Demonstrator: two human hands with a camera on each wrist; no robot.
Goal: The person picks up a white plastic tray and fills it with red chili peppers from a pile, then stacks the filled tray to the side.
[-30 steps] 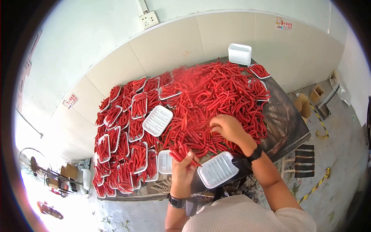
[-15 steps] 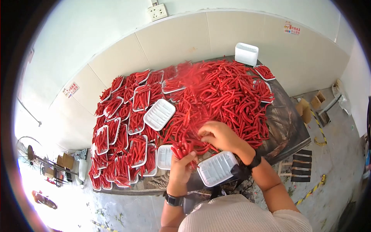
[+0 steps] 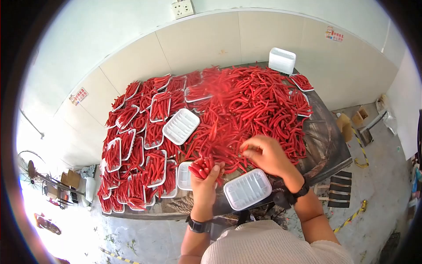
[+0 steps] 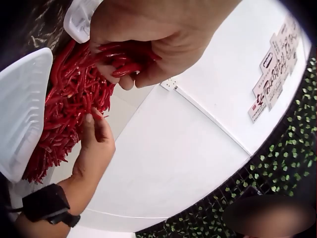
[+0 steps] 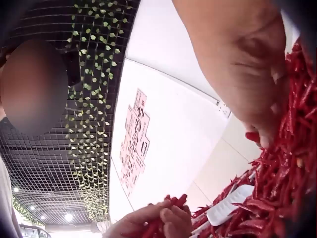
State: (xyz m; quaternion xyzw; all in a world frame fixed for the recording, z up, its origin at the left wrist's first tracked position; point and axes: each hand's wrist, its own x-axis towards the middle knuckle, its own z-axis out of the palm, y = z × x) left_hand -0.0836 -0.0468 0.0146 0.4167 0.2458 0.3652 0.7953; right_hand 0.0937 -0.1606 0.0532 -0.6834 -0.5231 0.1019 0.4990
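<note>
A big heap of red chillies (image 3: 255, 103) covers the table. My left hand (image 3: 205, 180) grips a bunch of chillies (image 3: 201, 166) upright at the near edge of the heap; the left wrist view shows the same bunch of chillies (image 4: 124, 57) inside my curled fingers. My right hand (image 3: 263, 153) lies on the heap just right of the bunch, its fingertips pinching a single chilli (image 4: 97, 116). An empty white foam tray (image 3: 247, 189) sits in front of me, below and between both hands.
Several trays filled with chillies (image 3: 132, 149) are stacked over the left half of the table. An empty tray (image 3: 180, 126) lies on top of them and another empty tray (image 3: 184, 177) sits beside my left hand. A white box (image 3: 281, 60) stands at the back. The table's edge (image 3: 338, 154) drops to the floor on the right.
My right hand came in to the bunch, then moved back right onto the heap. The left hand has kept its bunch and lifted slightly.
</note>
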